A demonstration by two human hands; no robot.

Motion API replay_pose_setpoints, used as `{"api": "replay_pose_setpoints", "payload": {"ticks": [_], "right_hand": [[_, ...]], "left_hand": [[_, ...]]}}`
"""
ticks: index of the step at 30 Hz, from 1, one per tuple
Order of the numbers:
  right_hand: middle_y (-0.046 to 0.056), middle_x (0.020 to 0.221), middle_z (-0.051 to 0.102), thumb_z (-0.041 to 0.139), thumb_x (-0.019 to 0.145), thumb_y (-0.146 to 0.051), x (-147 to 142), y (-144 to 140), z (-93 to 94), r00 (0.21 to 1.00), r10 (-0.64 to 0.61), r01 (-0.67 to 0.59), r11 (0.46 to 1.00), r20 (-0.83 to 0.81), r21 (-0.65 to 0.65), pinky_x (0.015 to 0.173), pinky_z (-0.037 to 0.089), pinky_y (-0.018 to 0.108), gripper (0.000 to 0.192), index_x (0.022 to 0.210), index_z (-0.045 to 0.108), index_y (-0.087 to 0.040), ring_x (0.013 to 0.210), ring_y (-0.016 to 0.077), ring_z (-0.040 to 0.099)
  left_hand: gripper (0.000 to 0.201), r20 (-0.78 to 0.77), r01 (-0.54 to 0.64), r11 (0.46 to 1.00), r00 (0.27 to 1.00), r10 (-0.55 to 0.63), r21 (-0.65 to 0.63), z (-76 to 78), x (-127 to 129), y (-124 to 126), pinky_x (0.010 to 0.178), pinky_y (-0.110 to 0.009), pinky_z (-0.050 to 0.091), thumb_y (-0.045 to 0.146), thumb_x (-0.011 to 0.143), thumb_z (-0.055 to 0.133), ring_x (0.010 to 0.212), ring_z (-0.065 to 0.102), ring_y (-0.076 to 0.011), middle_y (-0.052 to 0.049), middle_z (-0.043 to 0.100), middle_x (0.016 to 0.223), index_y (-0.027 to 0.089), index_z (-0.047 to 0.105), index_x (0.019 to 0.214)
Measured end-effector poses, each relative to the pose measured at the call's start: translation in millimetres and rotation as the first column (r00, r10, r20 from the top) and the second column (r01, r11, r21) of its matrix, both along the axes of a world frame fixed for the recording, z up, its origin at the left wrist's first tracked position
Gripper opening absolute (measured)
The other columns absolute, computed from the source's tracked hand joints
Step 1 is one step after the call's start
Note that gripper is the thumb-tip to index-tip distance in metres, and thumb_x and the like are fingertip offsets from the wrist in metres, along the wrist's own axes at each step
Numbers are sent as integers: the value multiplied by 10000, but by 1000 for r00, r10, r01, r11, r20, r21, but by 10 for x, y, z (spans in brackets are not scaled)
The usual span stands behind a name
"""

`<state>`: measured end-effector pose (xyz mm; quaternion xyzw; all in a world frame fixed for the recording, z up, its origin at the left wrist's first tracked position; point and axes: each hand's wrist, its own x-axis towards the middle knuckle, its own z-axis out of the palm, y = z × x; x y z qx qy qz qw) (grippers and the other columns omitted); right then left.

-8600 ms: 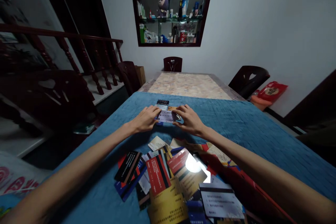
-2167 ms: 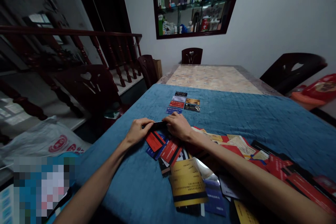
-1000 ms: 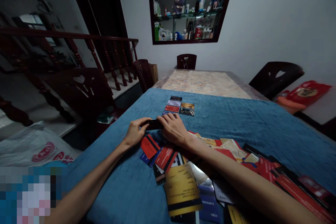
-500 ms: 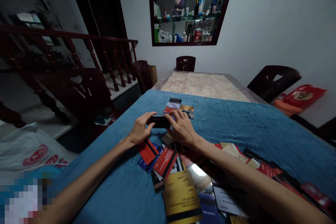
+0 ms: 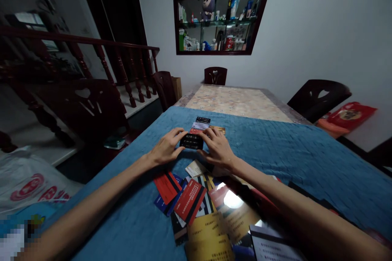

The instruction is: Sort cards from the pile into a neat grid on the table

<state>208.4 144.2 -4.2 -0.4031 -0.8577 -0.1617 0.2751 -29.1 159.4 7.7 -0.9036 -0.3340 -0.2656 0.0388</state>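
Note:
Between my left hand (image 5: 165,147) and my right hand (image 5: 219,147) is a black card (image 5: 191,141) with pale print, its face turned towards me. My left thumb and fingers grip its left edge; those of my right hand are at its right edge. The card lies low at the near end of a column of cards: a red card (image 5: 196,131), a white card (image 5: 201,125) and another black card (image 5: 202,120). A gold card (image 5: 219,129) shows partly behind my right fingers. Nearer me is a loose pile with a red striped card (image 5: 190,200) and gold cards (image 5: 210,230).
A blue cloth (image 5: 122,208) covers the near part of the table (image 5: 232,100). Chairs stand around it, one at the right (image 5: 318,96). A white plastic bag (image 5: 30,181) is at the lower left. More cards lie under my right forearm.
The black card has come down from a steeper tilt towards the cloth, so more of its printed face shows. Both hands moved with it, still at its edges. The view shifted slightly.

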Motion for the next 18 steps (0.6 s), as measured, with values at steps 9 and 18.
{"api": "replay_pose_setpoints", "payload": {"ticks": [9,18], "right_hand": [[133,1168,576,612,853,-451,176,392,47,1000,-18,17,994,-8,-107,845,429,405,516,1286,571,-173,1019,287,469],[126,1134,583,613,869,-410,360,862,93,998,-61,56,988,-30,-146,886,445,401,469,1271,592,-170,1012,273,491]], "left_hand": [[435,-134,29,1000,991,-28,1,128,166,442,1006,-452,485,149,838,590,1151,550,-290,-162,560,1264,117,528,1268],[400,-117,64,998,991,-66,-22,157,394,1039,986,-408,497,95,804,587,1125,579,-267,-150,586,1219,113,590,1203]]}}
